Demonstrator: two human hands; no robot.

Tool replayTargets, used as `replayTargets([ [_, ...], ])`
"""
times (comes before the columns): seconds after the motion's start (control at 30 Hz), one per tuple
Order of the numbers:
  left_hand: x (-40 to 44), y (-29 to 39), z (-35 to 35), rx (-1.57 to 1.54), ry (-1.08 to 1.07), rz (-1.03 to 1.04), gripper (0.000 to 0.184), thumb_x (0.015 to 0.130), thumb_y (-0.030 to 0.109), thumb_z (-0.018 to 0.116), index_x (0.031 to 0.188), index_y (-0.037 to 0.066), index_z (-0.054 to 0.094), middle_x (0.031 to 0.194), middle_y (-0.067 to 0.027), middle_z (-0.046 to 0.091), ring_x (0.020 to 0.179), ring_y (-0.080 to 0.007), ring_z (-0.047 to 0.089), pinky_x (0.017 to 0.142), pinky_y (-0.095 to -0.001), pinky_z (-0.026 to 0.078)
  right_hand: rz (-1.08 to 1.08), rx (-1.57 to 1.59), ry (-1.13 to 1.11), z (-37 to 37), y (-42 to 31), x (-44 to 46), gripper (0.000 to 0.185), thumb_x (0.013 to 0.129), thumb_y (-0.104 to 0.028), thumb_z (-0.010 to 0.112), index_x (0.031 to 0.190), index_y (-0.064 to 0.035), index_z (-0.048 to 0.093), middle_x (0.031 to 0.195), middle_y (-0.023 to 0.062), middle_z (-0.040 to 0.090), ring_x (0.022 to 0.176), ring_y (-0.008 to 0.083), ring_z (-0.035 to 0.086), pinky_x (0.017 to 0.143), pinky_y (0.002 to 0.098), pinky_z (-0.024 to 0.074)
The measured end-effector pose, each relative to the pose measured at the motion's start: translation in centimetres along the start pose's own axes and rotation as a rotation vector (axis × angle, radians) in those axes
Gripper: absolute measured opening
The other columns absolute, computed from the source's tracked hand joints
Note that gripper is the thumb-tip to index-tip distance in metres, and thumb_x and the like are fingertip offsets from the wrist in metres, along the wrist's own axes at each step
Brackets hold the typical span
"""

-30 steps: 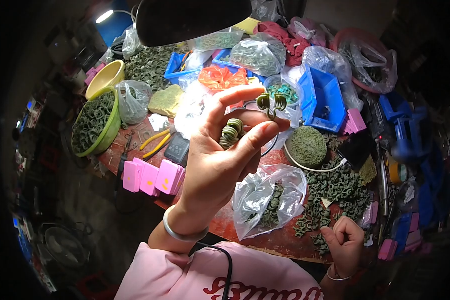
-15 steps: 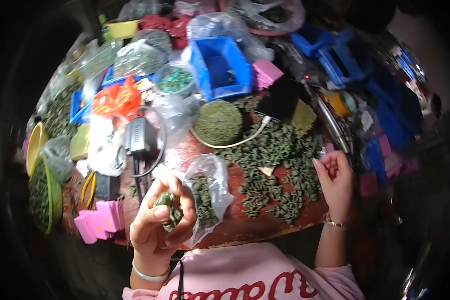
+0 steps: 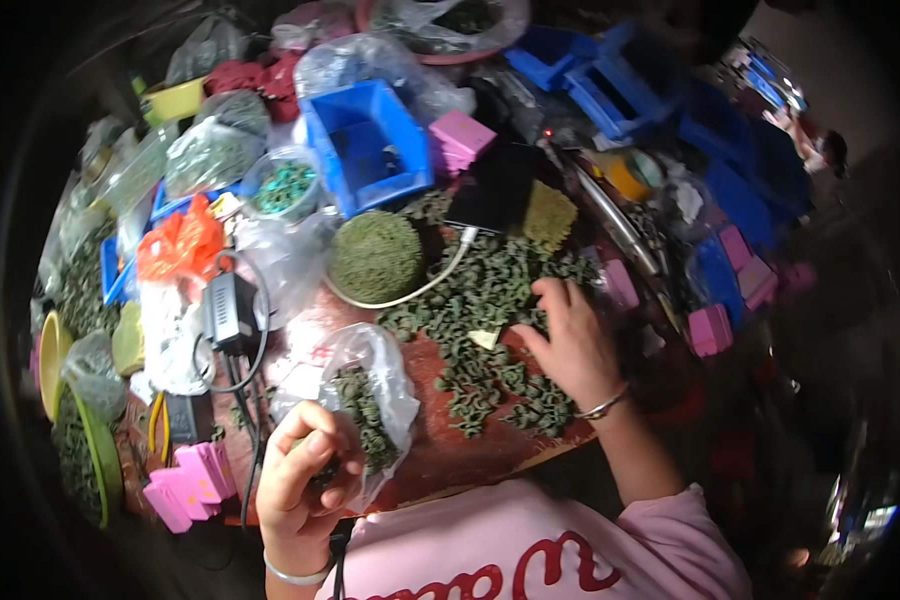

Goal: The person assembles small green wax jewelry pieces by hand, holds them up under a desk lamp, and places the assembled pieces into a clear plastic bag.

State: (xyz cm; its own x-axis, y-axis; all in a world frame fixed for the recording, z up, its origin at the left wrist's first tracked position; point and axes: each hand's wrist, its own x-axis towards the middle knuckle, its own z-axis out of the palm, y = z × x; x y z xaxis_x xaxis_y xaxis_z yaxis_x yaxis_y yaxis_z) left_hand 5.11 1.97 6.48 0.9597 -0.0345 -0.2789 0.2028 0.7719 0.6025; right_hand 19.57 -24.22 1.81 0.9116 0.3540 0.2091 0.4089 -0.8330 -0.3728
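Observation:
Small green curled pieces (image 3: 485, 375) lie spread in a pile on the red table. My right hand (image 3: 572, 340) hovers at the right part of this pile, thumb and fingers apart, with nothing seen between them. Closed around a few dark green pieces (image 3: 325, 470), my left hand (image 3: 305, 468) is at the table's front edge. Just beside it lies a clear plastic bag (image 3: 395, 385) with more green pieces inside. A round green textured pad (image 3: 376, 258) sits behind the pile, with a white cable curving around its front.
Behind the pad stands a blue bin (image 3: 365, 150), with a pink block stack (image 3: 460, 140) beside it. A black adapter (image 3: 228, 310) hangs at left, above more pink blocks (image 3: 190, 488). Metal tools (image 3: 615, 220) lie at right. A distant person (image 3: 820, 150) is at upper right.
The view has swung right. My left hand has come down from its raised place, its fingers now curled around the pieces. My right hand has moved over the pile and its fingers have opened.

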Motion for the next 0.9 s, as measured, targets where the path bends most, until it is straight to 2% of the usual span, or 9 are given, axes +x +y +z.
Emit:
replayTargets([
  [0.03, 0.0, 0.0, -0.1, 0.016, -0.034, -0.005, 0.014, 0.093, 0.014, 0.051, 0.089, 0.006, 0.041, 0.074, -0.009, 0.045, 0.044, -0.0047, 0.039, 0.033, -0.0126, 0.026, 0.019, 0.0, 0.011, 0.0, -0.3, -0.3, 0.04, 0.074, -0.017, 0.073, 0.103, -0.0052, 0.047, 0.095, 0.0157, 0.055, 0.085, 0.0341, 0.06, 0.069, 0.0412, 0.0494],
  [0.07, 0.0, -0.2, 0.1, -0.056, 0.018, 0.003, 0.015, 0.09, 0.012, 0.055, 0.086, 0.002, 0.045, 0.073, -0.0132, 0.05, 0.043, -0.0062, 0.038, 0.035, -0.0151, 0.03, -0.025, -0.074, 0.073, 0.1, -0.5, -0.6, 0.036, 0.075, -0.017, 0.071, 0.099, -0.0059, 0.046, 0.09, 0.0155, 0.055, 0.081, 0.0335, 0.06, 0.066, 0.0407, 0.0499],
  [0.2, 0.1, -0.4, -0.6, -0.063, -0.015, -0.018, 0.015, 0.091, 0.012, 0.054, 0.086, 0.001, 0.045, 0.072, -0.0145, 0.05, 0.041, -0.006, 0.038, 0.032, -0.0146, 0.027, -0.089, -0.276, 0.07, 0.1, -1.1, -1.6, 0.007, 0.081, -0.006, 0.052, 0.085, -0.0027, 0.049, 0.084, 0.0131, 0.053, 0.077, 0.0248, 0.058, 0.066, 0.0333, 0.0508],
  [0.33, 0.3, -0.2, -0.4, -0.046, -0.008, -0.019, 0.015, 0.091, 0.013, 0.055, 0.086, 0.001, 0.045, 0.072, -0.0145, 0.05, 0.041, -0.0058, 0.038, 0.032, -0.0145, 0.025, -0.123, -0.29, 0.083, 0.6, -0.4, -1.5, 0.005, 0.082, -0.006, 0.052, 0.086, -0.003, 0.051, 0.086, 0.0119, 0.051, 0.081, 0.0248, 0.057, 0.068, 0.0326, 0.0507],
  [0.47, 0.2, -0.1, -0.2, -0.026, -0.01, 0.01, 0.017, 0.089, 0.013, 0.057, 0.085, 0.0, 0.047, 0.072, -0.0153, 0.052, 0.043, -0.0063, 0.037, 0.037, -0.0162, 0.03, -0.136, -0.068, 0.074, -0.2, 0.2, -1.0, 0.017, 0.074, -0.009, 0.068, 0.088, -0.0032, 0.061, 0.096, 0.0092, 0.051, 0.091, 0.0273, 0.053, 0.077, 0.0374, 0.0473],
  [0.5, 0.2, 0.0, -0.2, -0.005, -0.014, 0.003, 0.016, 0.089, 0.012, 0.057, 0.086, -0.001, 0.048, 0.073, -0.016, 0.053, 0.043, -0.0066, 0.038, 0.038, -0.0159, 0.031, -0.135, -0.042, 0.099, -0.3, 0.2, -0.9, 0.014, 0.075, -0.007, 0.066, 0.087, -0.0028, 0.061, 0.094, 0.0101, 0.052, 0.088, 0.0276, 0.054, 0.076, 0.0376, 0.0469],
  [0.6, 0.3, 0.2, -0.2, 0.006, -0.004, 0.021, 0.014, 0.089, 0.011, 0.057, 0.085, 0.0, 0.05, 0.074, -0.0162, 0.054, 0.044, -0.0067, 0.038, 0.04, -0.0155, 0.032, -0.098, 0.134, 0.132, -0.6, 0.2, -0.9, 0.011, 0.073, -0.004, 0.066, 0.083, -0.0032, 0.061, 0.088, 0.0112, 0.055, 0.083, 0.0297, 0.057, 0.075, 0.0373, 0.0464],
  [0.73, 0.8, 0.6, 1.0, 0.123, 0.047, -0.021, 0.008, 0.086, 0.006, 0.06, 0.084, 0.001, 0.055, 0.076, -0.0125, 0.059, 0.047, -0.0063, 0.044, 0.041, -0.0151, 0.032, 0.167, 0.782, 0.008, -0.9, -0.1, -0.7, 0.009, 0.083, -0.004, 0.065, 0.091, -0.0007, 0.062, 0.078, 0.0017, 0.062, 0.063, 0.007, 0.057, 0.054, 0.0205, 0.0462],
  [0.9, 2.4, 0.3, 3.1, 0.3, 0.044, -0.1, 0.01, 0.086, 0.007, 0.066, 0.091, 0.005, 0.058, 0.074, -0.0016, 0.059, 0.052, -0.0024, 0.048, 0.041, -0.0157, 0.03, 0.421, 1.395, -0.31, -4.1, -3.7, 0.0, 0.017, 0.09, -0.014, 0.06, 0.101, -0.0003, 0.061, 0.079, 0.0015, 0.062, 0.066, 0.0046, 0.057, 0.059, 0.0165, 0.0467],
])
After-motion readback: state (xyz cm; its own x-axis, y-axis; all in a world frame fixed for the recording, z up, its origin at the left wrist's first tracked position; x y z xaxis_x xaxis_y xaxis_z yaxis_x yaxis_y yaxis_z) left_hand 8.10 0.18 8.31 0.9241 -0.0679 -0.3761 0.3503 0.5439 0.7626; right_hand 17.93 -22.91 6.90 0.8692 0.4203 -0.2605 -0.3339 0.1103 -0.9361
